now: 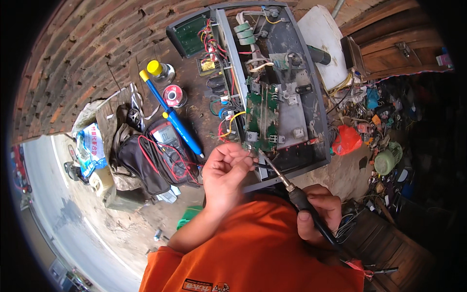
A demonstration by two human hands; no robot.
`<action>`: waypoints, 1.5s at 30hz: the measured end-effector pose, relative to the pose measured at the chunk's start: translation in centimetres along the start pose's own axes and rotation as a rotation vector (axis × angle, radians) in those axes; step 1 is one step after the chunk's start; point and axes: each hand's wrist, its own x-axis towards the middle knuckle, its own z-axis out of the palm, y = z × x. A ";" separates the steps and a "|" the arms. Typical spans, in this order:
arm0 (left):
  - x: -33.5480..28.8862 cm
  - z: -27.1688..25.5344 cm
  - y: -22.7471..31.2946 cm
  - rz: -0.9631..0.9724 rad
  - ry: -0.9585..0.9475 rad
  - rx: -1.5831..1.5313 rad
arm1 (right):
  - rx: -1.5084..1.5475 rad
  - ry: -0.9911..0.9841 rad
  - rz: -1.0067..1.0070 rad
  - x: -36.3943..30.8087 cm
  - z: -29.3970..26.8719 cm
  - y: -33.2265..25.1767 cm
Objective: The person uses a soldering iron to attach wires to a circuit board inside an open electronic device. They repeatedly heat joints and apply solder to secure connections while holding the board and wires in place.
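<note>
My right hand (318, 212) is closed around the black handle of a soldering iron (301, 199). The iron's metal shaft slants up and left, its tip at the near edge of a dusty green circuit board (262, 114). Beside that tip, my left hand (224, 168) is pinched at the board's near-left corner; whatever lies between its fingertips is too small to make out. The board sits inside an opened grey metal chassis (318, 104) holding wires, metal blocks and green ring coils (244, 35).
Left of the chassis lie a blue desoldering pump (182, 132), a solder spool (173, 96), a yellow-capped jar (163, 73) and a multimeter (167, 141) with red leads on a black bag (138, 158). Rightward are a red plastic bag (347, 140), a green motor (386, 160) and scattered parts.
</note>
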 end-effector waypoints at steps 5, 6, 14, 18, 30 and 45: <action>0.1 -0.2 0.2 -0.011 -0.022 0.002 | -0.068 -0.005 -0.078 -0.5 0.6 0.8; 0.1 -0.3 0.2 -0.017 -0.030 -0.005 | -0.081 0.000 -0.081 -0.7 0.8 0.9; 0.4 -0.3 0.7 -0.136 -0.061 -0.043 | -0.188 -0.018 -0.110 -0.4 1.3 1.2; 0.4 -0.4 0.7 -0.134 -0.075 -0.064 | -0.213 -0.006 -0.131 -0.2 1.4 1.1; 0.4 -0.7 0.5 -0.089 -0.102 -0.057 | -0.179 -0.026 -0.170 -0.6 1.7 1.6; 0.4 -0.7 0.7 -0.087 -0.127 -0.087 | -0.139 -0.015 -0.172 0.0 1.8 1.9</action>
